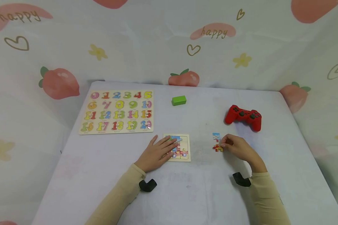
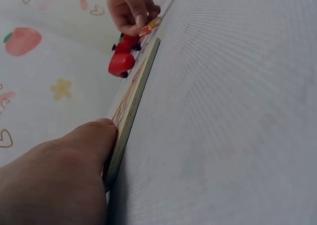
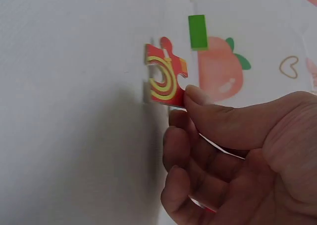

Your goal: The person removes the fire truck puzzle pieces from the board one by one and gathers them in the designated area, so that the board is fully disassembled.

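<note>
A: What are your hands doing?

B: Your right hand (image 1: 238, 149) pinches a red puzzle piece (image 3: 163, 79) with yellow arcs, thumb on its face at one corner, other fingers curled below. Your left hand (image 1: 159, 153) grasps nothing: fingers straight and spread, lying over the left part of the puzzle board (image 1: 187, 142).

A: Where's the piece, and which way does it point?

B: Right of the board, well apart from it. Head view: its knob points left, toward the board, and your grip is at the opposite end. Long axis, knob included, runs roughly left-right. In the right wrist view that same knob points up, long axis near vertical, arcs facing the camera. Can't tell if its lower edge touches the surface (image 1: 191, 200).

A: Board?

B: Square, no long axis. Edges nearly in line with the head view, long side of your fingers running across it to the right.

A: Nearby?

B: Blue-and-white piece (image 1: 216, 136) just beyond the held one, near your right fingertips. Red controller (image 1: 243, 116) farther out, right. Green block (image 1: 179, 100) beyond the board, long axis left-right. Number board (image 1: 116, 112) far left, also longer left-right.
</note>
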A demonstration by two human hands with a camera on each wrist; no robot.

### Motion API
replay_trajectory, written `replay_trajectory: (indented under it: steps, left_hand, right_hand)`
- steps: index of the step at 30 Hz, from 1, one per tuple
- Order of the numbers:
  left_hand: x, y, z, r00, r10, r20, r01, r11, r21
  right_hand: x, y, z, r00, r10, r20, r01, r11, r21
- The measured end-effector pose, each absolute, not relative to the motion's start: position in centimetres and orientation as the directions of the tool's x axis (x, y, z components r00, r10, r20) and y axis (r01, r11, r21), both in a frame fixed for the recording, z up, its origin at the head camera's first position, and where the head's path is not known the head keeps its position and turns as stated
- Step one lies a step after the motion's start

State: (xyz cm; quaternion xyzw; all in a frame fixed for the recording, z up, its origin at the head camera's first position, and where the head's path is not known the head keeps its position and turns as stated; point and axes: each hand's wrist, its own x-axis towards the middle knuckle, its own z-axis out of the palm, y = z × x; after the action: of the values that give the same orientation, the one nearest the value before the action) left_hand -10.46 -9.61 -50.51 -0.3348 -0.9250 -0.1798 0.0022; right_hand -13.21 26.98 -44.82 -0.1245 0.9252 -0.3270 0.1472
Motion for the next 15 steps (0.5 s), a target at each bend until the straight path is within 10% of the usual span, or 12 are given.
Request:
replay_trajectory:
  steps: [15]
  left_hand:
    - [-10.48, -9.62, -50.38, -0.775, 0.619, 0.123, 0.621, 0.714, 0.322]
  right_hand:
    - [-13.76, 27.07, -45.89, -0.942, -0.261, -0.209, -0.074, 0.773, -0.630]
